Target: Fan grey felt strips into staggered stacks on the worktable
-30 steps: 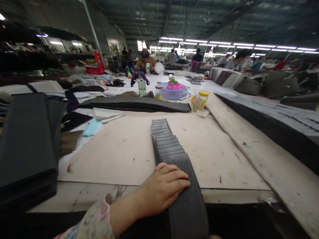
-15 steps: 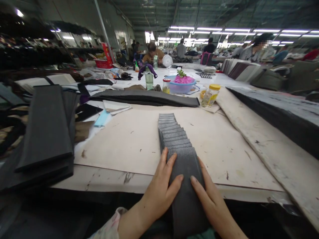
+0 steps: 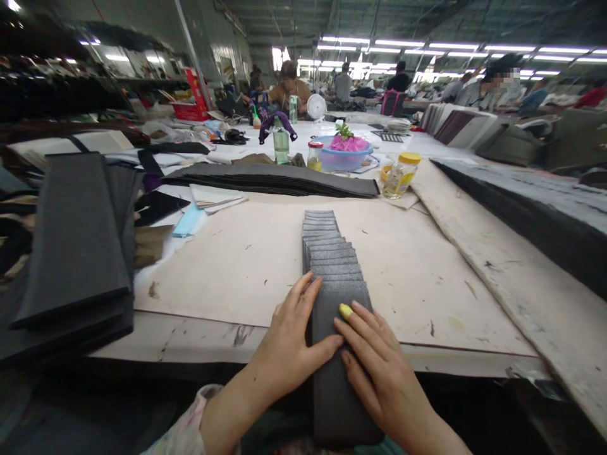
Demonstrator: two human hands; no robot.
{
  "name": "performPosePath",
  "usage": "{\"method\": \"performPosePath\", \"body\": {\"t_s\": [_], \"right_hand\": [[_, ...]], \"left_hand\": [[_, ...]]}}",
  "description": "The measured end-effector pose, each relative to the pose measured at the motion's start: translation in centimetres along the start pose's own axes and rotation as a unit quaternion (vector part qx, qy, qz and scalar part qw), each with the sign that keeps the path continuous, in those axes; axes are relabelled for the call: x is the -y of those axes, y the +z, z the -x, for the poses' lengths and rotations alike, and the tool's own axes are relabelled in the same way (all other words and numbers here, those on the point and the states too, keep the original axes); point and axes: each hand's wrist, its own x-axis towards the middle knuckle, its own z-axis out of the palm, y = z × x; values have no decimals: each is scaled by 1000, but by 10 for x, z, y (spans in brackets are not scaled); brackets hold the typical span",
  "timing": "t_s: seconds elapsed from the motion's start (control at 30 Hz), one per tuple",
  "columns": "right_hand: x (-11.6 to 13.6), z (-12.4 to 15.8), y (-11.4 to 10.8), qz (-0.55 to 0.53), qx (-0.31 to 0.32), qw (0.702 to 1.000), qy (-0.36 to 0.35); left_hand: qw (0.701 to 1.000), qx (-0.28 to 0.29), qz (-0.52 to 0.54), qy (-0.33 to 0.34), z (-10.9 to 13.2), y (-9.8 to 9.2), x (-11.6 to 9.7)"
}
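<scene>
A fanned stack of dark grey fabric strips (image 3: 339, 379) runs from the table edge nearest me toward the middle, its far ends stepped like stairs. My left hand (image 3: 296, 332) rests along its left side, fingers stretched out at the edge and thumb lying on top. Flat across the right part of the stack lies my right hand (image 3: 379, 360), fingers extended, one tip wearing a yellow cover (image 3: 346, 311). Both hands touch the top strip, and neither is closed around it. The near end of the stack overhangs the table edge.
Beige board (image 3: 227, 265) covers the worktop. More dark strips lie at left (image 3: 71, 234) and in a long pile behind (image 3: 279, 179). A yellow-lidded jar (image 3: 401, 177), a green bottle (image 3: 281, 142) and a blue basin (image 3: 344, 158) stand farther back. A long board (image 3: 502, 278) borders the right.
My right hand has moved from the stack's right edge onto its top, now lying flat with the yellow-covered fingertip showing. My left hand has shifted slightly left and stays at the left edge.
</scene>
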Motion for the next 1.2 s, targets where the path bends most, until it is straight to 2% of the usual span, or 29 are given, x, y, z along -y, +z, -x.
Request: {"method": "performPosePath", "body": {"t_s": [0.07,0.17,0.3,0.4,0.53,0.63,0.83,0.93,1.03,1.2], "right_hand": [[0,-1,1,-2,8,1000,-24],[1,1,3,15,4,1000,-24],[2,5,3,21,3,999,-34],[3,5,2,12,6,1000,-24],[3,4,1,5,4,1000,-18],[4,4,1,11,2,1000,-24],[3,3,-1,22,1,999,-37],[3,3,-1,25,0,999,-40],[3,2,-2,28,-3,999,-43],[5,-3,-6,17,-7,999,-31]], "left_hand": [[1000,-1,-28,12,-7,-8,2],[996,-6,-79,35,-21,-20,1],[988,11,-127,83,-34,-27,-5],[986,17,-126,110,-36,-26,-9],[991,35,-84,102,-42,-29,-14],[990,90,-72,78,-54,-37,-16],[963,261,-50,39,-87,-48,-22],[950,304,-57,50,-98,-46,-30],[948,307,-46,75,-102,-40,-38],[953,272,-76,113,-99,-31,-43]]}}
